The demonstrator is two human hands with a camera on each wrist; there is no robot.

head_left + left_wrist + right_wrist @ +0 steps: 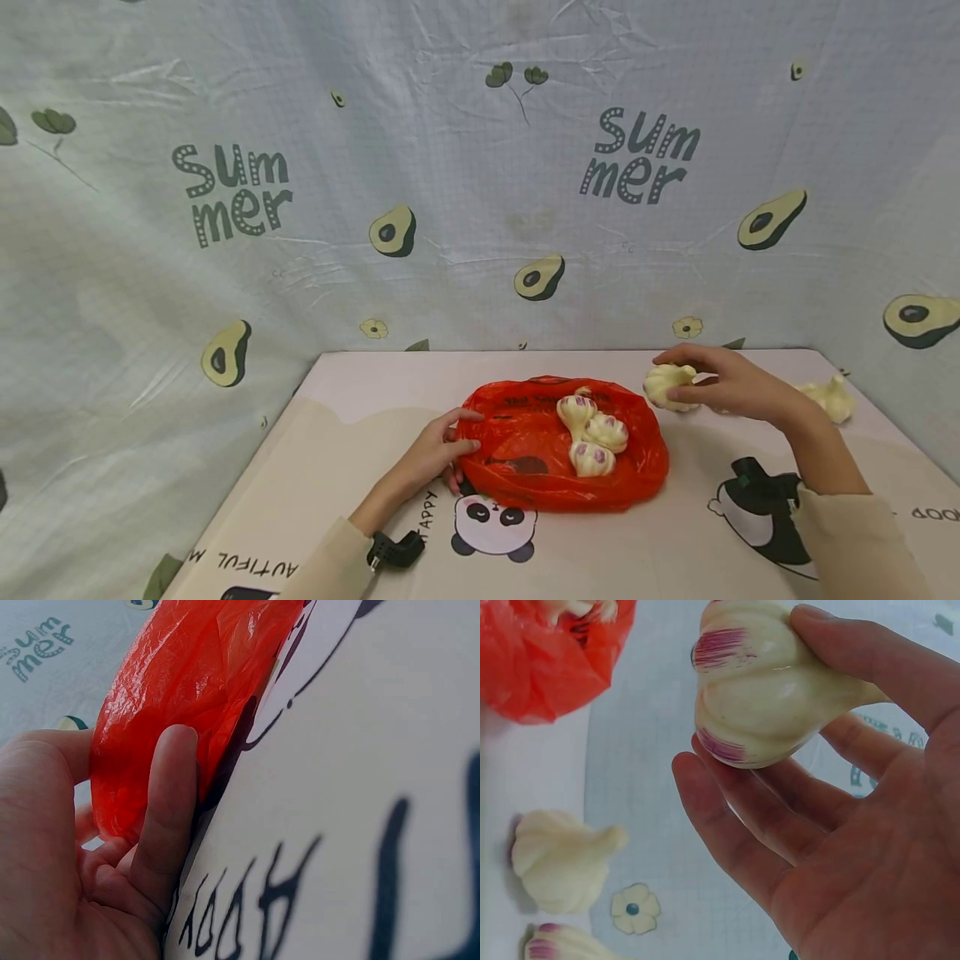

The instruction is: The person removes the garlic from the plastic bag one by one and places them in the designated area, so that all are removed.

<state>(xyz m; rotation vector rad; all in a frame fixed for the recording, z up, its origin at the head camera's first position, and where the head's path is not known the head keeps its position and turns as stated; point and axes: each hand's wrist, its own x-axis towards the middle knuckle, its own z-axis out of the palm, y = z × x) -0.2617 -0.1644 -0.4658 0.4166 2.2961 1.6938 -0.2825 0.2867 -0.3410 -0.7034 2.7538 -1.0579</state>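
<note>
A red plastic bag [525,492] lies opened wide on the table, with three garlic bulbs [592,458] inside toward its right side. My left hand [435,450] grips the bag's left edge; in the left wrist view the red plastic [157,712] passes between the thumb and fingers. Just right of the bag, my right hand [731,385] holds another garlic bulb [667,387] between thumb and fingertips. The right wrist view shows that bulb [757,690] with purple streaks, above the tabletop and apart from the bag.
More garlic sits on the table at the right, partly behind my right hand: one bulb [831,398] shows in the head view, two bulbs [562,862] in the right wrist view. A printed cloth [450,167] hangs behind the table. A panda print [493,527] marks the cover.
</note>
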